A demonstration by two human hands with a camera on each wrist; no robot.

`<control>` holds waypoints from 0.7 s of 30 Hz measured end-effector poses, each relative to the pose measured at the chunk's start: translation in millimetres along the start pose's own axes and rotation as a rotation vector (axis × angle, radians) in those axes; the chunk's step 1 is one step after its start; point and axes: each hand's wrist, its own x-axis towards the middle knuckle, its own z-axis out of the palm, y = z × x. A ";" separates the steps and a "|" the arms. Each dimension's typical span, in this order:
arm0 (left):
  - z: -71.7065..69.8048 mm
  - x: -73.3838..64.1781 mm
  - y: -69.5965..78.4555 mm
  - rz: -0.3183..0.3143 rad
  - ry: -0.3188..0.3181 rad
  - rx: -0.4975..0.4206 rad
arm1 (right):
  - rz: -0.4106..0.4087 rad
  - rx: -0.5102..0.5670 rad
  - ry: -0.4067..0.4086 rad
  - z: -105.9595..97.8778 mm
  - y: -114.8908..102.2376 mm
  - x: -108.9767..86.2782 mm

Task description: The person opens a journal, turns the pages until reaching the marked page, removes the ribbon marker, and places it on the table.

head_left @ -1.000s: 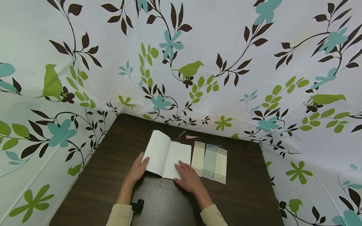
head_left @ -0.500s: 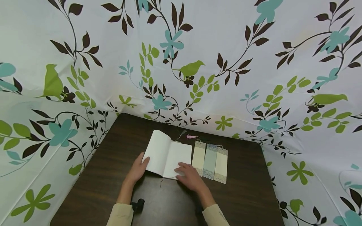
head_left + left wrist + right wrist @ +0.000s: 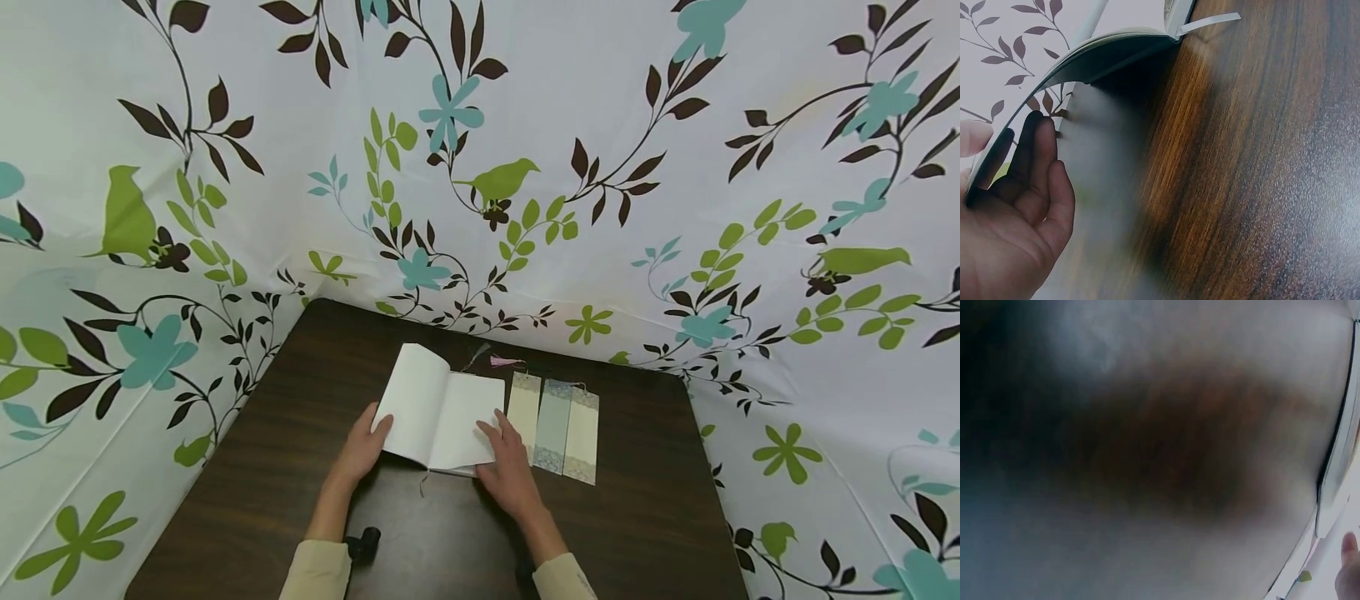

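Note:
An open notebook (image 3: 420, 408) with blank white pages lies on the dark wooden table. My left hand (image 3: 362, 446) grips its raised left side, thumb on the page and fingers behind the cover (image 3: 1116, 59), as the left wrist view shows. At the lower right corner my right hand (image 3: 510, 471) pinches a right-hand page (image 3: 468, 417), fingers on top and thumb at the lower edge. That page's corner stands a little off the sheets below. In the right wrist view only a fingertip (image 3: 1349, 550) and the notebook's edge (image 3: 1335, 469) show. A thin ribbon marker (image 3: 1213, 23) hangs from the spine.
Right of the notebook lie three patterned bookmarks, one cream (image 3: 524, 408), one blue-green (image 3: 555, 425) and another cream (image 3: 582, 437). A pink tassel (image 3: 506, 362) and a grey tassel (image 3: 478, 357) lie behind. Patterned cloth (image 3: 600, 167) surrounds the table (image 3: 637, 517).
My right hand has shifted from resting flat on the right page to its lower right corner, where the page edge is now lifted. My left hand keeps its grip.

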 end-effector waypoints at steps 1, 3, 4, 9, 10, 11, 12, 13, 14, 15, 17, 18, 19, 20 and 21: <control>-0.3 0.1 -0.5 0.000 0.002 -0.002 | 0.025 0.012 0.029 0.8 -1.4 0.8; -1.0 0.1 -1.5 -0.009 0.000 -0.010 | 0.089 0.043 0.088 2.2 -4.6 2.8; -1.5 -0.1 -1.8 -0.013 -0.004 -0.014 | 0.120 0.065 0.113 3.1 -6.4 3.8; -1.0 0.1 -3.2 -0.027 -0.006 -0.022 | 0.138 0.127 0.133 8.0 -13.8 8.4; -0.3 0.0 -2.4 -0.024 -0.003 -0.021 | 0.117 0.134 0.118 9.1 -15.1 9.2; 0.4 -0.2 -1.8 -0.018 -0.001 -0.014 | 0.086 0.138 0.106 10.2 -16.3 9.3; 1.0 -0.3 -1.3 -0.018 0.003 -0.013 | 0.045 0.139 0.093 11.3 -17.7 9.9; 1.7 -0.7 -0.4 -0.017 0.006 -0.013 | 0.012 0.152 0.077 12.4 -19.7 10.1; 2.1 -1.1 0.4 -0.017 0.013 -0.016 | -0.018 0.158 0.060 13.6 -22.1 10.0; 2.3 -1.5 1.0 -0.014 0.018 -0.017 | -0.044 0.156 0.038 15.2 -24.7 9.4; 2.1 -2.7 1.8 -0.012 0.030 -0.017 | -0.093 0.149 -0.002 20.0 -29.9 8.5; 2.0 -3.2 2.3 -0.017 0.038 -0.024 | -0.113 0.148 -0.025 22.7 -32.7 8.5; 2.1 -3.5 2.5 -0.015 0.042 -0.026 | -0.127 0.139 -0.045 25.1 -35.6 7.8; 2.1 -3.6 2.4 -0.014 0.043 -0.032 | -0.147 0.127 -0.062 27.8 -38.2 7.5; 2.0 -3.7 2.1 -0.013 0.039 -0.034 | -0.166 0.120 -0.078 30.5 -40.9 7.0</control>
